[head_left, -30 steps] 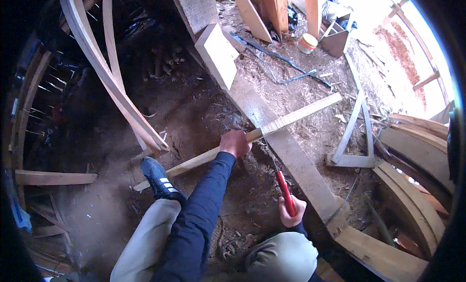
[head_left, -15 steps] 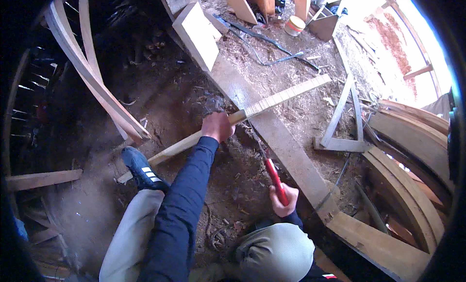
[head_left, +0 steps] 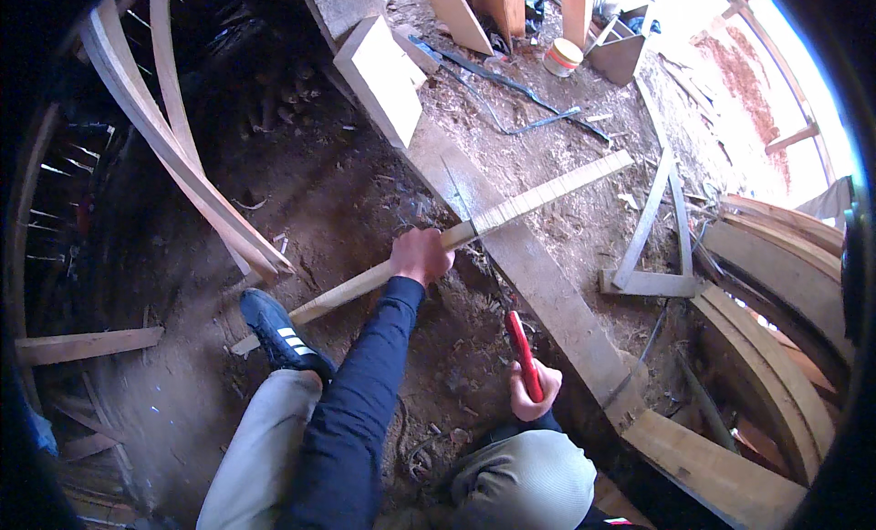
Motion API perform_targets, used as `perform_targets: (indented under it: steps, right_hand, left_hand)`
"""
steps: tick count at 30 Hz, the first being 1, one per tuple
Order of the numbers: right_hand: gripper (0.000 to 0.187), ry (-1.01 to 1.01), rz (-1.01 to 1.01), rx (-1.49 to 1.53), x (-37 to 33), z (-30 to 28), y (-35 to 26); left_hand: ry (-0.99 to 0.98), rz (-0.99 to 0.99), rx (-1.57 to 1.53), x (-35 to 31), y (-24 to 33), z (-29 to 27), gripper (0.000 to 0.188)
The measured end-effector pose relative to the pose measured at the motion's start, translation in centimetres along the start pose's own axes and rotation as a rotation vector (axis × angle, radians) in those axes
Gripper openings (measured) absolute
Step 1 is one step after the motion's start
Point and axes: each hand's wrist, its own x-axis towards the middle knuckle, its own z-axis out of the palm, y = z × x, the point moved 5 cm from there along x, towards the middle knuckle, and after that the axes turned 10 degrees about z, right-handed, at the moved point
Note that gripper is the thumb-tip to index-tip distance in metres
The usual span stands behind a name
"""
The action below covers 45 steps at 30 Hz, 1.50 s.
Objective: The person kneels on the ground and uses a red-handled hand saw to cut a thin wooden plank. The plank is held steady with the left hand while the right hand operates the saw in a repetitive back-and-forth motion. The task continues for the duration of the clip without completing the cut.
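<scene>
A long, narrow wooden strip lies slantwise across a thick wooden beam. My left hand is closed around the strip just left of the beam. Farther down its left end, my dark shoe with white stripes rests on or against it. In my right hand is a handsaw, gripped by its red handle. Its thin blade runs up to the strip and crosses it beside the left hand, with the tip showing beyond over the beam. The blade's middle is hard to make out against the dirt.
A pale wooden block sits on the beam's far part. Curved timbers stand at left and lie at right. Beyond the beam are a dark strap, a small tub, an open wooden box and a triangular wooden frame.
The saw has slid toward the far side, its blade tip now visible past the strip. The whole view has shifted slightly; my left hand keeps its hold on the strip.
</scene>
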Motion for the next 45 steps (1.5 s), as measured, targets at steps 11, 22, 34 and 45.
perform_targets:
  steps: [11, 22, 34, 45]
  right_hand:
    - [0.017, -0.001, 0.253, 0.244, 2.2, -7.9, -13.0]
    - [0.018, -0.006, 0.023, 0.349, 5.2, -1.6, -5.0]
    - [0.010, 0.090, -0.083, 0.219, 6.0, 1.4, -2.9]
    - [0.009, 0.067, -0.064, 0.203, 3.5, -0.5, -2.2]
  left_hand:
    - [0.135, -0.012, -0.069, -0.3, 0.1, 0.1, 0.026]
    - [0.075, 0.102, -0.208, -0.4, -0.1, -1.0, 0.037]
    - [-0.198, 0.388, -0.259, 2.0, -2.1, 2.0, 0.045]
    - [0.375, 0.318, -0.146, -2.5, -0.5, 0.2, 0.040]
